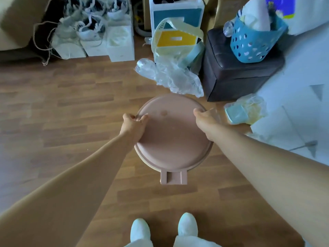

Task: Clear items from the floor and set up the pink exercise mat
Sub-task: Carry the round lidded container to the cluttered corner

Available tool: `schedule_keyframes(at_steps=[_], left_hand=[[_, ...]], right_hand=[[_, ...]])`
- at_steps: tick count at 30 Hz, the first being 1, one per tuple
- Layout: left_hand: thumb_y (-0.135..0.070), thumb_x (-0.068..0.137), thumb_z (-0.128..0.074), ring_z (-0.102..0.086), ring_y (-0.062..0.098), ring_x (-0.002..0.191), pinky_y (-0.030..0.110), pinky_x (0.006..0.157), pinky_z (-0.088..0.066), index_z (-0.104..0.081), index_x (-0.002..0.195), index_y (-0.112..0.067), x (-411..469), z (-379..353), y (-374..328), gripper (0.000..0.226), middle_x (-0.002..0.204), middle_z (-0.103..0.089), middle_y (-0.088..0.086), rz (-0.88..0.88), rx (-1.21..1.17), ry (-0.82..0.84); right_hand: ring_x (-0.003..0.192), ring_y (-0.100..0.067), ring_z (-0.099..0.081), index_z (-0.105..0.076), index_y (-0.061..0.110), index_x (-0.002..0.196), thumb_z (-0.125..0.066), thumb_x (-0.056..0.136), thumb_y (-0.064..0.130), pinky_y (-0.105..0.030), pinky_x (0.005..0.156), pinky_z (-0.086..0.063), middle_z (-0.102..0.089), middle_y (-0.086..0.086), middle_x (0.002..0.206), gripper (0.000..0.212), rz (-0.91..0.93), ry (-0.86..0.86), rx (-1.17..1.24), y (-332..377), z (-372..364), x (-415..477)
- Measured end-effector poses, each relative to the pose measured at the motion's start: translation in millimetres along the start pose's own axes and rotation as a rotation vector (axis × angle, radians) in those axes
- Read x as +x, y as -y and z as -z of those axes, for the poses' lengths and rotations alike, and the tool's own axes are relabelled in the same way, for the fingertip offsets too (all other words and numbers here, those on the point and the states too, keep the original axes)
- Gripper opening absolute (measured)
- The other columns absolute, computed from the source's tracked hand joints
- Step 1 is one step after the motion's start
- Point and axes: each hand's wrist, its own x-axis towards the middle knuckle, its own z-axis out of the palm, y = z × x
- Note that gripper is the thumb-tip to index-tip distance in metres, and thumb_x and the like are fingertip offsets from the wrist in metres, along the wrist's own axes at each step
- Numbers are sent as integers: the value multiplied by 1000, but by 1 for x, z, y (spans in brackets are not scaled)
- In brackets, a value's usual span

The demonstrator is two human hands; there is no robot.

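Both hands are gripping a round pink stool (pixel 173 134) above the wooden floor (pixel 71 111): the left hand (pixel 134 122) is curling its fingers over the left rim, the right hand (pixel 202 115) is closing on the right rim. Crumpled clear plastic (pixel 170 75) is lying just beyond it, beside a dark footstool (pixel 235 77) that is carrying a blue basket (pixel 252 43).

Both bare arms reach forward and down, the left hand (pixel 133 122) curled in a closed grip toward 11 o'clock, the right hand (pixel 203 115) likewise clamped toward 1 o'clock, with two pale-socked feet (pixel 139 229) planted at 6 o'clock.
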Motion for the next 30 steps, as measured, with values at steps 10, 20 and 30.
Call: schedule_keyframes(at_steps=[10,20,30], left_hand=[[-37,87,-56,-56,24,89,37,85,-50,-58,110,-13,143,-81,53,33,100,-60,3,-160,42,-9],[-19,86,-59,-55,20,91,27,76,-43,-55,126,-11,212,-131,53,41,102,-57,2,-283,-47,14],[-17,95,-45,-52,22,110,23,81,-36,-35,146,-17,241,-141,57,52,131,-53,5,-355,109,56]], right_hand=[[119,-32,-50,-39,11,139,-48,91,47,-36,90,-42,-49,-9,136,60,79,-92,75,-39,-91,162],[123,-30,-49,-31,17,145,-52,84,52,-40,101,-42,-46,-6,141,74,216,-72,128,-34,-109,252],[140,-30,-28,-10,24,152,-55,82,45,-49,110,-33,-21,-4,155,86,319,-5,-128,-38,-125,277]])
